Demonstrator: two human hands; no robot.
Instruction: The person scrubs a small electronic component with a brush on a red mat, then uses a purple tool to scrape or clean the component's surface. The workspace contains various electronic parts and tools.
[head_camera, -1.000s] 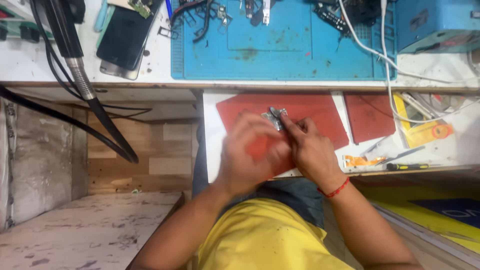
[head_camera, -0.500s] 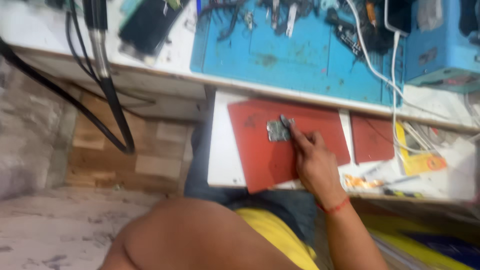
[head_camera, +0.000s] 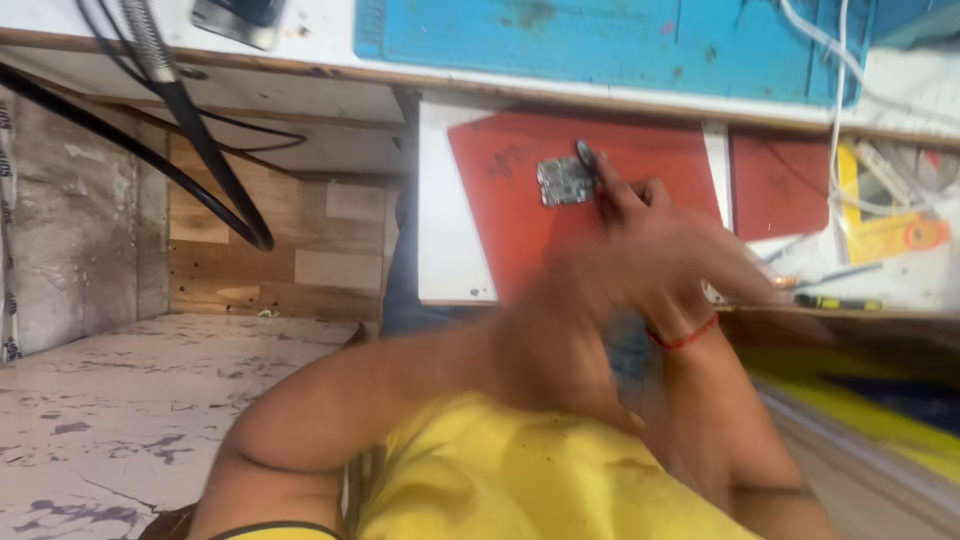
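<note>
The right hand (head_camera: 640, 235), marked by a red thread at the wrist, reaches forward over a red mat (head_camera: 520, 230); its index finger is extended, the remaining fingers are loosely curled, and the dark-tipped fingertip touches the right edge of a small grey circuit board (head_camera: 565, 181). Whether that dark tip is a thin tool or the nail cannot be told. The left hand (head_camera: 555, 335) lies nearer the body, below and left of the right hand, and is strongly motion-blurred; its degree of opening and any contents cannot be told. The circuit board lies flat on the upper part of the red mat, apart from the left hand. It is nearly square, with its slightly longer axis running left to right, roughly parallel to the bench edge; no pointing end can be made out. The red mat rests on a white pull-out shelf (head_camera: 445, 220) below the bench (head_camera: 300, 50). A second red piece (head_camera: 780, 185) lies to the right, beyond a white strip, followed by yellow items (head_camera: 880, 235), a dark pen-like tool (head_camera: 840, 301) and white cables (head_camera: 835, 120). A blue work mat (head_camera: 620, 40) covers the bench top above. Black cables (head_camera: 200, 150) hang from the bench at left, in front of a wall of wood-look panels (head_camera: 280, 250). A pale marbled floor (head_camera: 130, 410) fills the lower left, and the person's yellow shirt (head_camera: 520, 480) the lower centre.
</note>
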